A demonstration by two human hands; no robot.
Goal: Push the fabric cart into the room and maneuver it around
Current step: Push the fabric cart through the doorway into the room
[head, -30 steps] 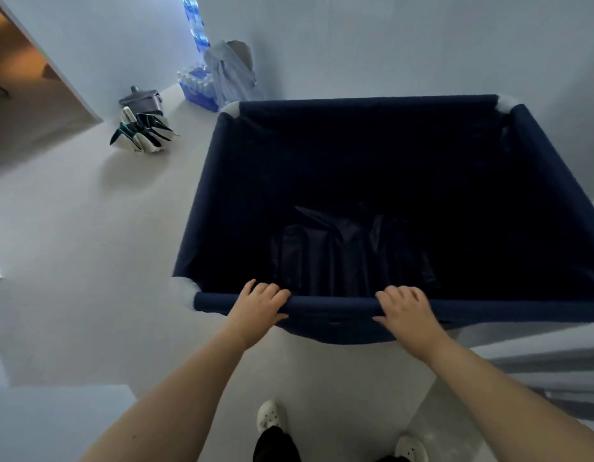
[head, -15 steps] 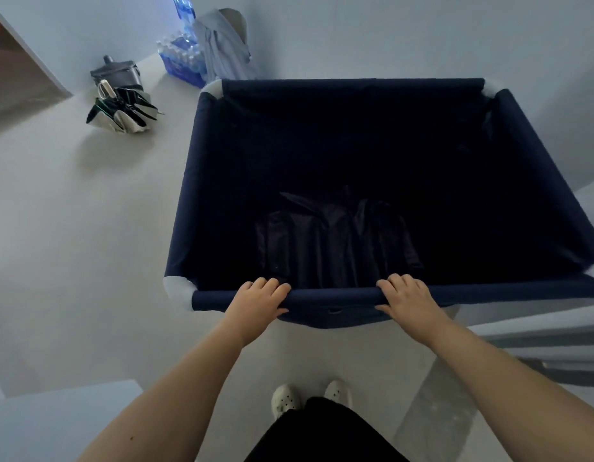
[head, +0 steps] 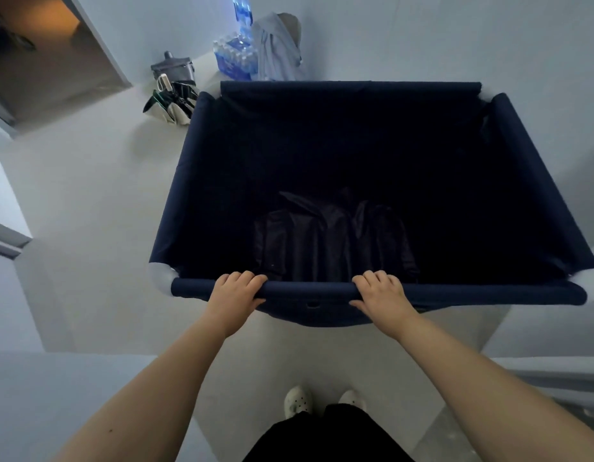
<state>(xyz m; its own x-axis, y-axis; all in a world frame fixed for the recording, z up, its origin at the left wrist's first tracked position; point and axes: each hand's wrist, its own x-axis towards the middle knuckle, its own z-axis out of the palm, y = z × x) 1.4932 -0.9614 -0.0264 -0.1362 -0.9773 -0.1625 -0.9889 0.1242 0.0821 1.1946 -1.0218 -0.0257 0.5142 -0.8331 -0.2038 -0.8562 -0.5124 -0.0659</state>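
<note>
Both hands on the fabric cart (head: 522, 181) | left hand (head: 234, 300) and right hand (head: 382, 296) curled tight round its near rail | dark folded cloth (head: 332, 241) just past the knuckles

cart (head: 355, 290) wheels hidden below, dark contents (head: 329, 241) unreadable (fabric perhaps), forearms cropped

Pale floor (head: 89, 201), plain white walls (head: 422, 35). Open doorway (head: 38, 55) upper left (warm orange light inside). Far corner: water bottle pack (head: 234, 60), grey bag (head: 174, 66), folded umbrella (head: 170, 101), hanging light garment (head: 277, 50).
</note>
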